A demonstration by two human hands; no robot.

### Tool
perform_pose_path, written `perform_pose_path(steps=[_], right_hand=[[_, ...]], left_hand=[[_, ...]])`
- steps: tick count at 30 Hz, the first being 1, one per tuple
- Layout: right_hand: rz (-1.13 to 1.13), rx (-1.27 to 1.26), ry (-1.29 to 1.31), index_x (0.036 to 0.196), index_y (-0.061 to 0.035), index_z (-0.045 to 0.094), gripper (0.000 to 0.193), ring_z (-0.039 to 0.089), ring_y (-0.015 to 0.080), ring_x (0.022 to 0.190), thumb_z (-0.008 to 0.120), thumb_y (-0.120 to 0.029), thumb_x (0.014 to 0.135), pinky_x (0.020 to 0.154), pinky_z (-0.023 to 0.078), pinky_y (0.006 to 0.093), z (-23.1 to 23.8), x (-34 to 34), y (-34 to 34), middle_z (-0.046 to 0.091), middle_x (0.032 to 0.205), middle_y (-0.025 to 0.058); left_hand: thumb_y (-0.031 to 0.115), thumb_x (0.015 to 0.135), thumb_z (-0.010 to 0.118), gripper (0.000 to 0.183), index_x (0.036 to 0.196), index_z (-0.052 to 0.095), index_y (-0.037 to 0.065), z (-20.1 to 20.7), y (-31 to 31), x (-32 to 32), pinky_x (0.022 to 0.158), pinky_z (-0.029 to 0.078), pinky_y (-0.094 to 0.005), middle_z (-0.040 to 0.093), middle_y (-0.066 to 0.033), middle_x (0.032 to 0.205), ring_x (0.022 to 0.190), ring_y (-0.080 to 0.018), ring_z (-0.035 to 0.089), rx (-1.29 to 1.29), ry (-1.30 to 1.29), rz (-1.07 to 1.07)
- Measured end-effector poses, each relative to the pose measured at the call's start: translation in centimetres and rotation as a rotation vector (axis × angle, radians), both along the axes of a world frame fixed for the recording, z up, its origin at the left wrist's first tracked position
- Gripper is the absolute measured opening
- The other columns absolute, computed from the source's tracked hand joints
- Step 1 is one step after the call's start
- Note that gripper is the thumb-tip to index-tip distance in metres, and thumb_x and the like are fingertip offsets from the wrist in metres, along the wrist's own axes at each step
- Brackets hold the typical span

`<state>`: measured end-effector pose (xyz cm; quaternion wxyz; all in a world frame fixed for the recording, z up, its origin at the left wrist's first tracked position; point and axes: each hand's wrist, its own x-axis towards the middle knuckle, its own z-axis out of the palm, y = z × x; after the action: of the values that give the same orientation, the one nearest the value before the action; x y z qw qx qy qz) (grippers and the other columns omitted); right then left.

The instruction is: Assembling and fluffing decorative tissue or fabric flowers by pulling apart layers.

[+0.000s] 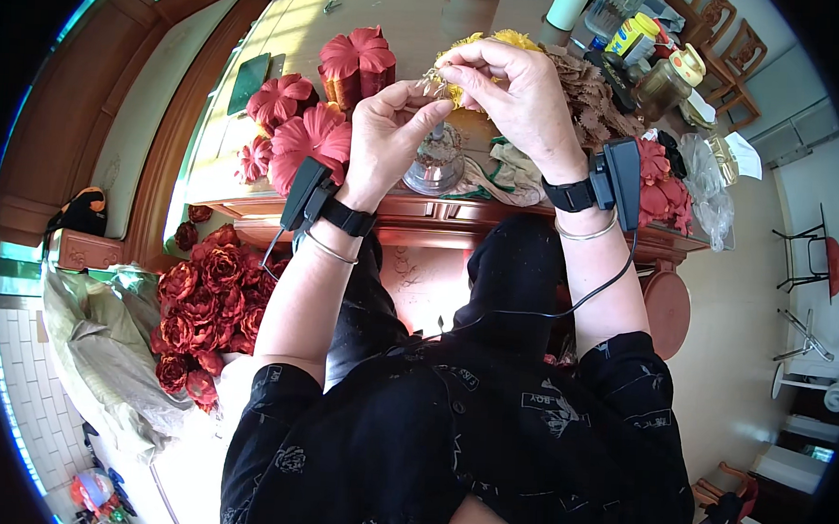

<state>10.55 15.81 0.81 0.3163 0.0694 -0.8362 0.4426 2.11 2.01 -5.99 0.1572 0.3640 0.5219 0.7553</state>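
Both hands are raised over the near side of the table, close together. My left hand (388,134) has thumb and fingers drawn together at a small pale sprig of flower stamens (433,83). My right hand (520,96) pinches at the top of the same sprig, its fingertips bent over it. Just below them a round, clear-sided stand with a metal base (433,169) rests on the tabletop. Stacks of red fabric petals (310,145) lie beside my left hand. Yellow petals (513,39) and brown ruffled petals (590,101) are behind and beside my right hand.
A green-and-white cloth (503,177) lies near the table's front edge. To the right stand a brown-filled jar (669,84) and a yellow tub (633,35), with more red petals (662,184) and a plastic bag (706,181). Finished red flowers (217,300) are heaped low on the left.
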Motion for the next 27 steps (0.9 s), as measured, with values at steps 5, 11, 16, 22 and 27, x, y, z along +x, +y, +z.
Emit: perform_pose_path(steps=[5,11,16,22,27], right_hand=[[0.137,-0.245,-0.108,0.094,0.0005,0.068,0.014,0.058,0.0042,0.059,0.065,-0.012,0.089,0.055,0.047,0.0186,0.1,-0.4,0.5,0.064,0.070,0.0006],[0.142,-0.305,-0.136,0.097,-0.0002,0.068,0.016,0.058,0.0037,0.060,0.064,-0.014,0.090,0.056,0.049,0.0182,-0.4,-0.8,0.8,0.063,0.070,-0.0005],[0.169,-0.391,-0.175,0.100,-0.0016,0.068,0.018,0.060,0.0042,0.061,0.063,-0.017,0.091,0.058,0.052,0.0188,-0.6,-0.8,1.2,0.064,0.071,-0.0001],[0.175,-0.398,-0.195,0.099,-0.0016,0.068,0.019,0.060,0.0043,0.060,0.063,-0.018,0.091,0.058,0.053,0.0186,-0.6,-0.8,1.2,0.063,0.070,-0.0004],[0.157,-0.302,-0.173,0.097,-0.0008,0.068,0.018,0.060,0.0043,0.059,0.064,-0.018,0.091,0.056,0.051,0.0183,-0.5,-0.7,1.1,0.063,0.069,0.0000]], left_hand=[[0.005,0.085,0.069,0.017,0.099,0.066,-0.003,0.2,0.3,0.0,0.071,0.048,-0.0198,0.067,-0.0021,0.087,0.078,-0.0051,0.059,0.009,-0.013,0.014],[0.006,0.085,0.070,0.017,0.099,0.066,-0.003,0.3,0.1,0.1,0.070,0.049,-0.0201,0.067,-0.0023,0.085,0.076,-0.0050,0.059,-0.017,0.007,0.036],[0.006,0.085,0.070,0.015,0.097,0.067,-0.003,0.4,0.1,0.1,0.070,0.049,-0.0201,0.068,-0.0024,0.085,0.076,-0.0047,0.059,-0.026,0.005,0.042],[0.009,0.087,0.068,0.016,0.101,0.067,0.000,0.3,0.0,0.0,0.063,0.043,-0.0163,0.066,0.0010,0.085,0.070,-0.0021,0.054,-0.074,0.075,0.052],[0.007,0.085,0.070,0.014,0.096,0.068,-0.002,0.4,0.1,0.1,0.068,0.049,-0.0201,0.068,-0.0011,0.082,0.074,-0.0040,0.059,-0.036,0.025,0.043]])
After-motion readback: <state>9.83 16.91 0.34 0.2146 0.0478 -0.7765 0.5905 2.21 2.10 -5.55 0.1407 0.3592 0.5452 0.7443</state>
